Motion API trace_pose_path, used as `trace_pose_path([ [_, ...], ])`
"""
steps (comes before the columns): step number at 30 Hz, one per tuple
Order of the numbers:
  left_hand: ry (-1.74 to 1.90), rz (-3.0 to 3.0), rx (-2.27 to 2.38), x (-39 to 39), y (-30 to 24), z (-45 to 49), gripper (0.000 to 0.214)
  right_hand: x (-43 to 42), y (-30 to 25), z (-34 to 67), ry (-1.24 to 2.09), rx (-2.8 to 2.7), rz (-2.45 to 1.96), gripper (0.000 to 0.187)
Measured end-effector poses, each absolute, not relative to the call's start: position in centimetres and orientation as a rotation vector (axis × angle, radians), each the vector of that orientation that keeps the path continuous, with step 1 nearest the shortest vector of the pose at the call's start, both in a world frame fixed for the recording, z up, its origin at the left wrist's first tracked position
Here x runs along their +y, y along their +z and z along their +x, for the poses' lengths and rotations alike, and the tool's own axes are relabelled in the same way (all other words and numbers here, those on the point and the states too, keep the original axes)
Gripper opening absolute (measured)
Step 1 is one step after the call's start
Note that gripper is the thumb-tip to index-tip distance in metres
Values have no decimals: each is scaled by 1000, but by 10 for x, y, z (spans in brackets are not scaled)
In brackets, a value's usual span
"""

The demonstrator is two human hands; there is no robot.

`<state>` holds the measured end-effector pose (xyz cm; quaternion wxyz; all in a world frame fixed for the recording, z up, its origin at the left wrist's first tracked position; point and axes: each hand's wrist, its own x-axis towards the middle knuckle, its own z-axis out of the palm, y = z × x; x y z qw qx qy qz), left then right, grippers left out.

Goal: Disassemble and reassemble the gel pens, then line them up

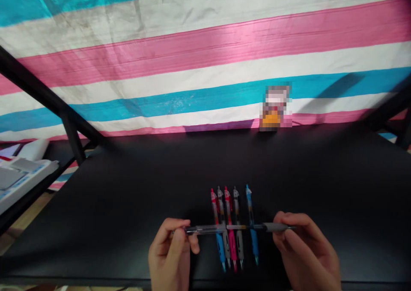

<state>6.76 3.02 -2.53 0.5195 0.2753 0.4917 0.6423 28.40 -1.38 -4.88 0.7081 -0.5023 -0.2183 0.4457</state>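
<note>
My left hand (171,252) is closed, pinching the clear pen barrel (207,229) by its dark end. Between thumb and fingers of my right hand (306,248) is the grey grip section (272,227) of a pen. A thin ink refill (236,227) runs from the grip towards the barrel, lined up with its open end; whether its tip sits inside cannot be made out. Under these parts several click pens lie side by side, among them a pink pen (233,244) and one with a red top and blue grip (220,244). A blue pen (254,241) lies apart, to their right.
The black tabletop (144,179) has its front edge near my wrists. Behind it hangs a striped sheet (192,68), with a blurred-out item (274,111) at its foot. Black frame bars (72,132) slant at the left, beside a white device (28,175).
</note>
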Motion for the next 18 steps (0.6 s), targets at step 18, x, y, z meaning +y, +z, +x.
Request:
trace_pose_path([
  [18,1550,678,1125,31,-22,69,30,-13,-47,285,1063,-408,-983,19],
])
